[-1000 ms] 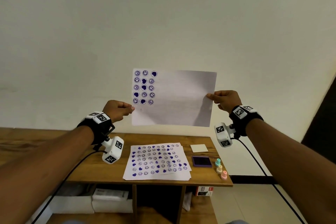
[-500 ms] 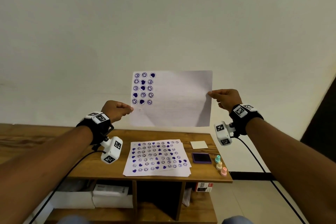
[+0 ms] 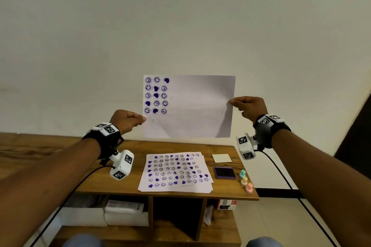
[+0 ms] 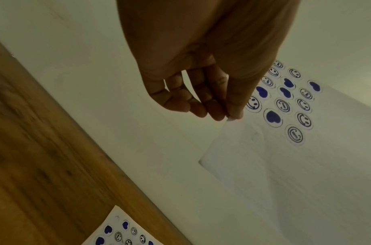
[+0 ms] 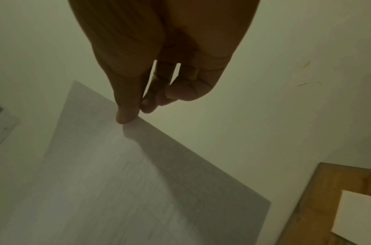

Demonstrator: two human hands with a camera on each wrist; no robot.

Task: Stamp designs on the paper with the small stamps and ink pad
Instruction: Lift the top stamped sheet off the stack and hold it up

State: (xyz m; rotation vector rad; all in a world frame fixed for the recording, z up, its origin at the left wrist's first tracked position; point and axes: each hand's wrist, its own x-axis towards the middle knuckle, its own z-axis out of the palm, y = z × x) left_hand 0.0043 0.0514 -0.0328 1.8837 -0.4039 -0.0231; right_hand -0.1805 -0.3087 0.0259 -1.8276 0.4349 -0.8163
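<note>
I hold a white sheet of paper (image 3: 196, 106) upright in the air before the wall, above the table. Its left part bears three columns of purple smiley and heart stamps (image 3: 156, 95); the rest is blank. My left hand (image 3: 128, 120) pinches the sheet's left edge (image 4: 230, 118) between thumb and fingers. My right hand (image 3: 249, 106) pinches the right edge (image 5: 132, 119). On the table lie a stack of fully stamped sheets (image 3: 176, 172), a purple ink pad (image 3: 224, 172), and three small stamps: teal (image 3: 243, 173), yellow (image 3: 244, 181) and pink (image 3: 249, 187).
The wooden table (image 3: 128, 184) stands against a plain wall. A small cream pad of paper (image 3: 221, 158) lies behind the ink pad. Boxes and white packets (image 3: 124, 214) sit on the shelf under the table. Cables hang from both wrist cameras.
Both hands have kept their pinch on the sheet and raised it slightly. The sheet now hangs straighter and flatter than a second ago.
</note>
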